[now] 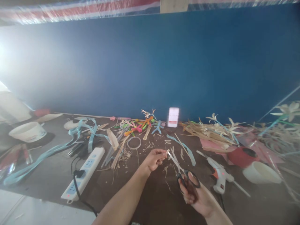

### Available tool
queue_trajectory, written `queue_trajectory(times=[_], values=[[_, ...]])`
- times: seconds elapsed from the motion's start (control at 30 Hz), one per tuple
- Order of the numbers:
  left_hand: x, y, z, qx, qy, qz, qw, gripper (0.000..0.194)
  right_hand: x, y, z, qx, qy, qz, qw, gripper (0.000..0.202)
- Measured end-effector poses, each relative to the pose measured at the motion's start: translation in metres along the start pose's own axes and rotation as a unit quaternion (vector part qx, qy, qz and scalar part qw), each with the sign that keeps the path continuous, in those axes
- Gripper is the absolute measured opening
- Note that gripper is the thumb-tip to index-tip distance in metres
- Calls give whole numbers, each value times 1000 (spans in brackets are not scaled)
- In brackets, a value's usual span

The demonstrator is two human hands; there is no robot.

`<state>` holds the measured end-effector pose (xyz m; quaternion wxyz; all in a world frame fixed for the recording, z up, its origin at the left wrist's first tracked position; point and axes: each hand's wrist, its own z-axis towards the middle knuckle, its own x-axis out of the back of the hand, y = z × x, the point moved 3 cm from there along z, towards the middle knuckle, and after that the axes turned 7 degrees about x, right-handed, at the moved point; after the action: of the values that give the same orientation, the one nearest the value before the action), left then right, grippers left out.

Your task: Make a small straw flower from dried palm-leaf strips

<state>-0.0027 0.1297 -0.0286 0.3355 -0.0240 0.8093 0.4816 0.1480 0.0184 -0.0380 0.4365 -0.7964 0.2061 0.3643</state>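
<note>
My right hand point(193, 193) has its fingers through the black handles of a pair of scissors point(179, 167). The scissor blades are parted and point up and left toward my left hand point(154, 158). That hand is closed in a pinch on a small pale piece of dried husk point(167, 152), right at the blade tips. Whether a blade touches the piece I cannot tell. Small husk scraps point(150, 144) lie on the dark table around the hands. Just beyond the scissors, a light blue ribbon strip point(187, 148) lies beside a thin stick.
To the left are a white power strip point(86, 172) with a black plug, blue ribbon point(47, 156) and a white bowl point(28, 131). A glue gun point(219, 175), red tape roll point(243, 155), cup point(261, 172) and husk flowers point(231, 126) lie right. A phone point(173, 117) leans against the blue panel.
</note>
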Motion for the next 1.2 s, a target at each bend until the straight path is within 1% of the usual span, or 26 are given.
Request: queue_trajectory(times=[0.23, 0.4, 0.57, 0.63, 0.73, 0.8, 0.83, 0.87, 0.93, 0.97, 1.0, 1.03, 1.1, 1.2], values=[[-3, -1, 0, 22, -9, 42, 999, 25, -5, -10, -2, 6, 1, 0, 1000, 36], [-3, -5, 0, 49, -40, 67, 996, 25, -6, -7, 1, 13, -3, 11, 1000, 34], [-1, -7, 0, 59, -38, 67, 995, 27, -4, -4, -2, 34, -6, 8, 999, 35], [-1, -7, 0, 61, -36, 67, 995, 27, -4, -8, -5, 61, -5, -6, 998, 33], [-1, -6, 0, 57, -35, 69, 995, 25, -10, -24, -8, 146, 19, -54, 988, 28], [-3, -6, 0, 55, -30, 81, 995, 25, -17, -39, -5, 219, 50, -141, 964, 22], [-4, -6, 0, 53, -25, 92, 994, 26, -20, -45, -2, 255, 70, -204, 942, 21], [-5, -7, 0, 49, -18, 106, 993, 26, -24, -51, 2, 295, 97, -270, 911, 23], [-7, -8, 0, 32, 1, 145, 989, 28, -30, -56, 14, 351, 136, -378, 846, 29], [-8, -8, 0, 21, 11, 168, 986, 28, -32, -56, 20, 364, 143, -413, 822, 29], [-9, -9, 0, 12, 19, 192, 981, 29, -34, -55, 26, 374, 145, -435, 806, 29], [-10, -9, 0, 3, 25, 215, 976, 29, -34, -53, 32, 381, 144, -448, 796, 27], [-11, -10, -1, -16, 30, 253, 967, 27, -34, -49, 39, 393, 138, -459, 785, 24], [-12, -9, -1, -37, 26, 289, 956, 23, -29, -48, 43, 404, 149, -475, 768, 18]])
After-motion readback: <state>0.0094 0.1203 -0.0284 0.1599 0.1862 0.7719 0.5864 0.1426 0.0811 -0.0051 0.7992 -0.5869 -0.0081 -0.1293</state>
